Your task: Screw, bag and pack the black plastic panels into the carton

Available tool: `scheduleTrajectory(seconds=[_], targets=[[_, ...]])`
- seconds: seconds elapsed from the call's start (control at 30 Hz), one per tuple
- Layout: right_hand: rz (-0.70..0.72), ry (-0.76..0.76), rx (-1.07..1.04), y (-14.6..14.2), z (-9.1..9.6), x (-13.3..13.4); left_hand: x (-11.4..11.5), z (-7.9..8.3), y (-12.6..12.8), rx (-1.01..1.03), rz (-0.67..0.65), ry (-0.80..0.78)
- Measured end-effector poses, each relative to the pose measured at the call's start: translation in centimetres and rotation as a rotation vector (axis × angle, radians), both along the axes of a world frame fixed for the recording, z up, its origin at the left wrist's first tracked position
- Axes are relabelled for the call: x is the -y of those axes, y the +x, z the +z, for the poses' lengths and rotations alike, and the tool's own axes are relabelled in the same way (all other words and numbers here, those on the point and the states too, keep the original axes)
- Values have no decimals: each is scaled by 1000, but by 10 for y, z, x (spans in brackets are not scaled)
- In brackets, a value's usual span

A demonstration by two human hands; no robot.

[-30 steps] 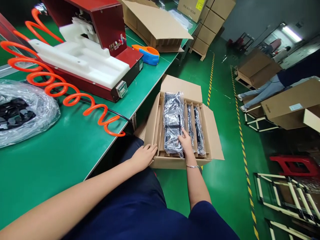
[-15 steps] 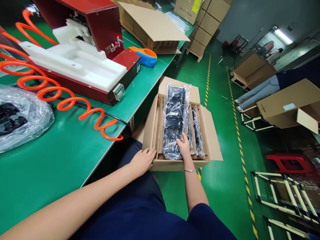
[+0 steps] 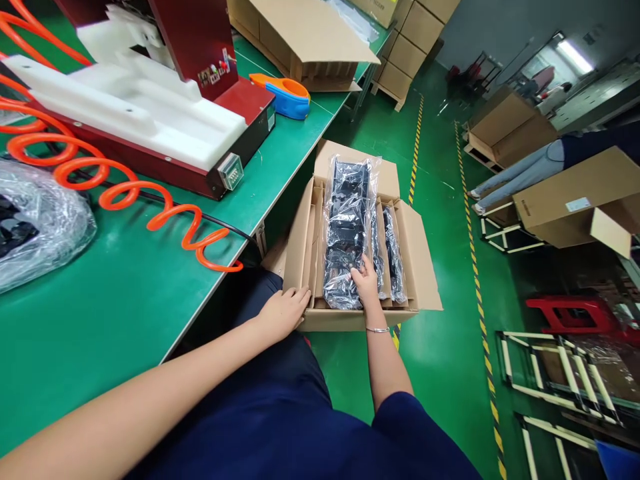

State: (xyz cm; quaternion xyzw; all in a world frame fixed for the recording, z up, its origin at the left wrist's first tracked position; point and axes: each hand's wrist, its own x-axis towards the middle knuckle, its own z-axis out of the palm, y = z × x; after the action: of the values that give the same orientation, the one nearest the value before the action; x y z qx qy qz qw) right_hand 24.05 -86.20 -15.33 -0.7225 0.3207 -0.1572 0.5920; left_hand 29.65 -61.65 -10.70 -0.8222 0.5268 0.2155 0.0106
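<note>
A long black plastic part (image 3: 349, 207) in a clear bag rests tilted at the top of an open cardboard box (image 3: 360, 321). My right hand (image 3: 367, 283) pinches its near right edge, thumb on top and the other fingers partly hidden. At the box's near left corner, my left hand (image 3: 283, 313) has its fingers hooked over the rim; its thumb is out of sight. Cardboard dividers (image 3: 389, 257) separate slots inside, and another bagged black part (image 3: 395, 257) stands upright in a slot on the right.
On the green table (image 3: 125, 300) to the left are a red machine (image 3: 255, 110) with a white cradle, a coiled orange hose (image 3: 120, 187), a blue-and-orange tape dispenser (image 3: 287, 97) and a bagged bundle (image 3: 45, 223). A person's legs (image 3: 530, 167) and frame racks (image 3: 550, 373) are on the right.
The view has shifted slightly, so the machine and hose appear farther left and higher. Both hands keep their places on the box and the bagged part.
</note>
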Motion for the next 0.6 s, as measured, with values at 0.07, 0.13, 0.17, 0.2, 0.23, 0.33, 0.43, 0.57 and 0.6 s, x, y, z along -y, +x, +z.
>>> scheduleTrajectory(seconds=[0.07, 0.13, 0.17, 0.2, 0.23, 0.33, 0.43, 0.57, 0.6], targets=[[6, 0, -7, 0, 2, 0, 0, 2, 0, 3, -1, 12], [13, 3, -13, -1, 4, -1, 0, 4, 0, 2, -2, 20], [17, 5, -15, -1, 4, -1, 0, 4, 0, 2, -3, 22], [18, 7, -17, -1, 5, -1, 0, 4, 0, 2, -3, 22], [19, 9, -17, -1, 5, -1, -1, 3, 0, 2, -4, 20], [11, 17, -11, -1, 4, -2, -1, 1, 0, 2, -7, 12], [-2, 19, 7, 0, 4, -4, -1, -2, 0, -6, 2, -10], [-15, 17, 25, 0, 3, -5, -1, -4, 0, -16, 17, -33], [-16, 17, 26, 0, 3, -5, -1, -4, 0, -13, 16, -29]])
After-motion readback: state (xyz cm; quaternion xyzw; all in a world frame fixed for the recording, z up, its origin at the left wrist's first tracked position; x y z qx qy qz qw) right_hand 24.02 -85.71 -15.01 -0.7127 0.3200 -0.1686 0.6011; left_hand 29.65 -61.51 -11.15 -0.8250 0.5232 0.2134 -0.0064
